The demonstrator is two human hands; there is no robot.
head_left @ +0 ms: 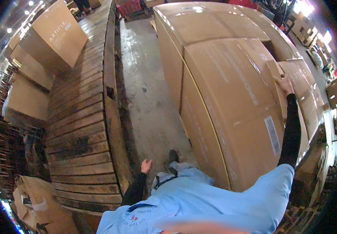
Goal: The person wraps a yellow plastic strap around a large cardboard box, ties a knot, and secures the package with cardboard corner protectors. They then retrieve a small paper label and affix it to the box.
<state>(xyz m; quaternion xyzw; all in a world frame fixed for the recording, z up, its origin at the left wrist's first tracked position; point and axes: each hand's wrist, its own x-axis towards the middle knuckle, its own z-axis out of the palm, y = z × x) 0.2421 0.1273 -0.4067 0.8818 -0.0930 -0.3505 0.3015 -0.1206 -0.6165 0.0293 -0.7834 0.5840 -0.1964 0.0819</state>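
To my right stands a large brown cardboard box (pixel 227 82) with clear tape, a pale label and a yellow strap down its side. My right hand (pixel 285 84) reaches across it. Its fingers curl over the upper edge of a slim cardboard box (pixel 274 73) standing between the large box and other boxes on the far right. The lower part of the slim box is partly hidden by my arm. My left hand (pixel 146 166) hangs low by my side above the concrete floor, fingers apart, with nothing in it.
A long wooden slatted platform (pixel 78 132) runs along my left, carrying a tall cardboard box (pixel 57 37) at its far end. More cardboard boxes (pixel 28 95) stand beyond its left edge. A torn carton (pixel 45 202) lies at the near left. Concrete floor (pixel 149 93) forms a narrow aisle.
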